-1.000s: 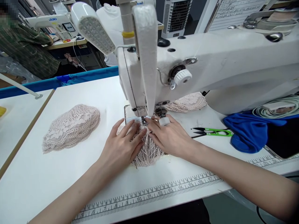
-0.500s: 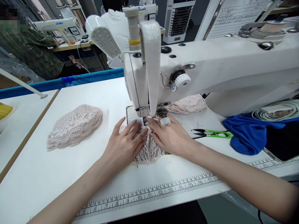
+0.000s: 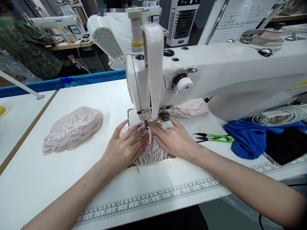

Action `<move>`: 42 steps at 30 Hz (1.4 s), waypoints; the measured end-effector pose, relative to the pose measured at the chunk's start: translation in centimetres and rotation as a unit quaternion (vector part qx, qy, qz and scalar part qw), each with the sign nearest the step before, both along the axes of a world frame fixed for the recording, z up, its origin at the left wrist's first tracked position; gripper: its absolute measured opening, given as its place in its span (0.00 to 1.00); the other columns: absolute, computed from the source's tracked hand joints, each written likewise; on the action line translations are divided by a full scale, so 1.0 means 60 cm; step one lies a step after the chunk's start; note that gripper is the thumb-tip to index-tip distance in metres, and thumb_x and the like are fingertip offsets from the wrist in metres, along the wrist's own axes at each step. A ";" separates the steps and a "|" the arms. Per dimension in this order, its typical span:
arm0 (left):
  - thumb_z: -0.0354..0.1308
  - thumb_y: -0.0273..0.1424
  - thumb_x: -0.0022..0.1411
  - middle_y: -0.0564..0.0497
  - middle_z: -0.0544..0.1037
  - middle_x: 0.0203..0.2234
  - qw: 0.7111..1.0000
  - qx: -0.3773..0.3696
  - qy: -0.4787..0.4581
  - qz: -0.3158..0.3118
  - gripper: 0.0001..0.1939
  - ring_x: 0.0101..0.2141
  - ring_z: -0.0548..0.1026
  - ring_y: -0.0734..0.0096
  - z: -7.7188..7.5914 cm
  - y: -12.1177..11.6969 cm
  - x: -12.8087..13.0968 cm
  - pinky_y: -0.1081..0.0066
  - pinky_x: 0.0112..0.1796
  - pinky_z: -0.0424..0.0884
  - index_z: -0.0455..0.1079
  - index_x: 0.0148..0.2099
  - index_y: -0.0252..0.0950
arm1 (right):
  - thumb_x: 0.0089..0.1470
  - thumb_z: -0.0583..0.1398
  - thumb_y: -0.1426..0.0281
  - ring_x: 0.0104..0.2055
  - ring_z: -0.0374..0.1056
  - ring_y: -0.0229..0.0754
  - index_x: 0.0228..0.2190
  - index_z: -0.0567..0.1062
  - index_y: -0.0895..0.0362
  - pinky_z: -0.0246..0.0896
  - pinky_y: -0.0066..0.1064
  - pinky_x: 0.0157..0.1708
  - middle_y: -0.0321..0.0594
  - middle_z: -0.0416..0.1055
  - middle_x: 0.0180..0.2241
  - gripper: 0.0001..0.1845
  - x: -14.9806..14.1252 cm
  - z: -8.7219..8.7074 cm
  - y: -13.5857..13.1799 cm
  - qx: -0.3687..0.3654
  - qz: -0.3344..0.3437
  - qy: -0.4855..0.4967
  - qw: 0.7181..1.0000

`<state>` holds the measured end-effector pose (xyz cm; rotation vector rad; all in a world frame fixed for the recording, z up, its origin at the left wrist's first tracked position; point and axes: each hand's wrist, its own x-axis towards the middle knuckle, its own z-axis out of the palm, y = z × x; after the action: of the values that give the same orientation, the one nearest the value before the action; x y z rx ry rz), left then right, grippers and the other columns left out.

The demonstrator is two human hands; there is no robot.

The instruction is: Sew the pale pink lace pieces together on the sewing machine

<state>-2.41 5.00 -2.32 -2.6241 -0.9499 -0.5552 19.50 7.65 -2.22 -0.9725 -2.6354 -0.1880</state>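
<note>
A pale pink lace piece (image 3: pixel 150 152) lies under the presser foot (image 3: pixel 146 124) of a white sewing machine (image 3: pixel 216 65). On its left side my left hand (image 3: pixel 125 143) rests flat, fingers stretched toward the needle area. My right hand (image 3: pixel 174 137) lies on the lace's right side, its fingertips close to the foot. Both hands press the fabric down with spread fingers. Part of the lace is hidden beneath them. To the left sits a stack of lace pieces (image 3: pixel 74 129); more lace pieces (image 3: pixel 190 108) lie behind the needle, under the machine arm.
Green-handled thread snips (image 3: pixel 217 138) lie to the right, beside a blue cloth (image 3: pixel 251 139), a dark phone (image 3: pixel 286 143) and a coiled pale tape (image 3: pixel 283 115). A printed ruler (image 3: pixel 153 204) runs along the table's front edge. A person in a plaid shirt (image 3: pixel 26 48) is at the back left.
The lace has slid slightly away from me under the foot, with both hands still on it. The whole view has shifted a little.
</note>
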 end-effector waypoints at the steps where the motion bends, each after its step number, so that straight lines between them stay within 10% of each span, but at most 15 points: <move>1: 0.56 0.33 0.65 0.47 0.79 0.47 1.000 -0.005 -0.002 -0.028 0.13 0.50 0.74 0.61 0.003 -0.003 -0.002 0.51 0.59 0.61 0.72 0.50 0.36 | 0.60 0.51 0.77 0.45 0.69 0.45 0.42 0.73 0.60 0.56 0.42 0.50 0.46 0.76 0.43 0.13 0.003 0.002 -0.002 0.005 0.017 0.001 1.000; 5: 0.57 0.40 0.63 0.44 0.80 0.44 0.994 -0.019 0.018 -0.103 0.17 0.45 0.77 0.61 0.008 -0.012 -0.007 0.57 0.52 0.70 0.72 0.47 0.32 | 0.59 0.52 0.79 0.39 0.69 0.40 0.39 0.74 0.60 0.59 0.33 0.40 0.41 0.77 0.40 0.12 0.010 0.008 -0.010 0.015 0.077 0.018 0.997; 10: 0.52 0.22 0.64 0.44 0.81 0.39 0.996 -0.008 -0.029 -0.083 0.07 0.41 0.78 0.65 0.004 -0.014 -0.001 0.66 0.43 0.74 0.70 0.42 0.31 | 0.56 0.56 0.48 0.36 0.68 0.44 0.41 0.75 0.63 0.59 0.35 0.36 0.46 0.76 0.39 0.29 0.012 0.013 -0.014 -0.024 0.115 0.059 0.991; 17: 0.54 0.27 0.62 0.41 0.78 0.45 0.996 -0.071 -0.056 -0.019 0.15 0.42 0.76 0.61 -0.001 -0.015 0.004 0.62 0.40 0.75 0.67 0.51 0.29 | 0.58 0.52 0.81 0.37 0.70 0.39 0.34 0.77 0.60 0.59 0.31 0.38 0.39 0.78 0.37 0.14 0.008 0.000 -0.012 0.058 0.103 0.072 0.990; 25: 0.50 0.20 0.59 0.45 0.79 0.46 0.999 -0.021 0.000 -0.027 0.20 0.47 0.73 0.57 -0.003 -0.014 0.000 0.60 0.41 0.74 0.69 0.53 0.30 | 0.55 0.52 0.82 0.38 0.73 0.40 0.32 0.78 0.59 0.66 0.32 0.35 0.39 0.79 0.33 0.16 0.009 0.011 -0.016 0.043 0.126 0.070 0.989; 30: 0.48 0.21 0.58 0.44 0.77 0.46 0.977 -0.185 -0.098 0.048 0.23 0.45 0.73 0.59 0.003 0.007 0.003 0.58 0.42 0.73 0.68 0.55 0.35 | 0.48 0.53 0.84 0.27 0.71 0.38 0.37 0.79 0.60 0.62 0.28 0.22 0.40 0.78 0.29 0.19 0.010 0.017 -0.006 -0.077 0.046 0.162 0.983; 35: 0.42 0.31 0.67 0.47 0.76 0.42 0.890 -0.372 -0.243 0.106 0.16 0.40 0.74 0.64 0.013 0.030 0.012 0.62 0.41 0.73 0.71 0.45 0.37 | 0.55 0.53 0.76 0.20 0.63 0.35 0.34 0.79 0.58 0.53 0.27 0.19 0.34 0.73 0.22 0.14 -0.002 0.016 0.003 -0.156 -0.076 0.200 0.964; 42: 0.40 0.33 0.67 0.49 0.75 0.44 0.867 -0.403 -0.265 0.128 0.17 0.42 0.73 0.62 0.013 0.037 0.010 0.61 0.42 0.72 0.69 0.49 0.41 | 0.45 0.53 0.82 0.25 0.66 0.37 0.32 0.78 0.61 0.57 0.28 0.25 0.37 0.75 0.26 0.16 -0.010 0.024 0.005 -0.180 -0.131 0.194 0.955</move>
<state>-1.83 7.22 -1.51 -2.9820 -2.0490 -1.0112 18.88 7.95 -0.80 -1.3203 -2.2107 0.4017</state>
